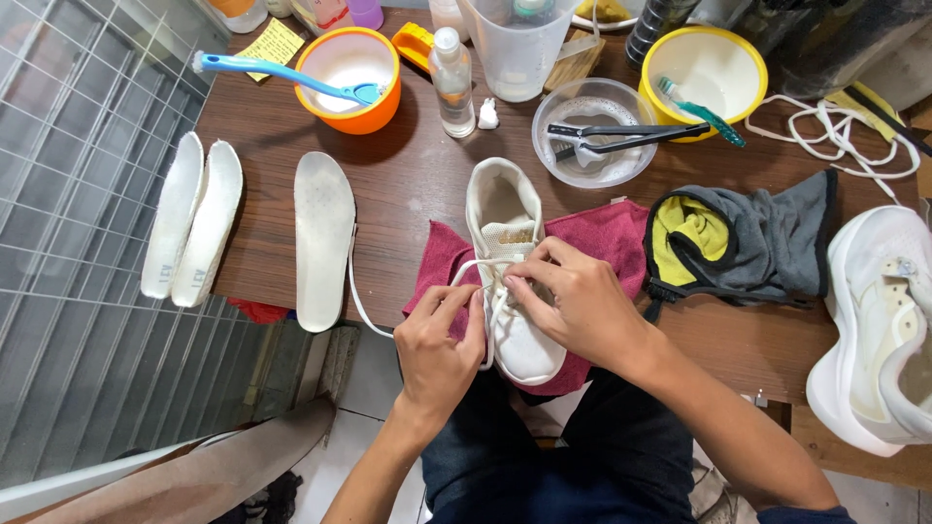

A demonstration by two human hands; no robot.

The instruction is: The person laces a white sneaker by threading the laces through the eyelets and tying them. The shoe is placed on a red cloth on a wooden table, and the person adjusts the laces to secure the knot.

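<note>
Both hands pinch a white shoelace (361,296) over the middle of a white sneaker (509,281). The left hand (439,344) has its grip closed on the lace at the shoe's left side, fingers curled. The right hand (573,301) has its grip closed on the lace above the eyelets, thumb and fingertips pressed together. The sneaker lies on a dark red cloth (602,238) at the near edge of a brown wooden counter (408,175), toe toward the person. A loose end of lace trails left toward a white insole (323,238). Two more insoles (191,221) lie further left. A grey and yellow cloth (743,238) sits right of the shoe.
</note>
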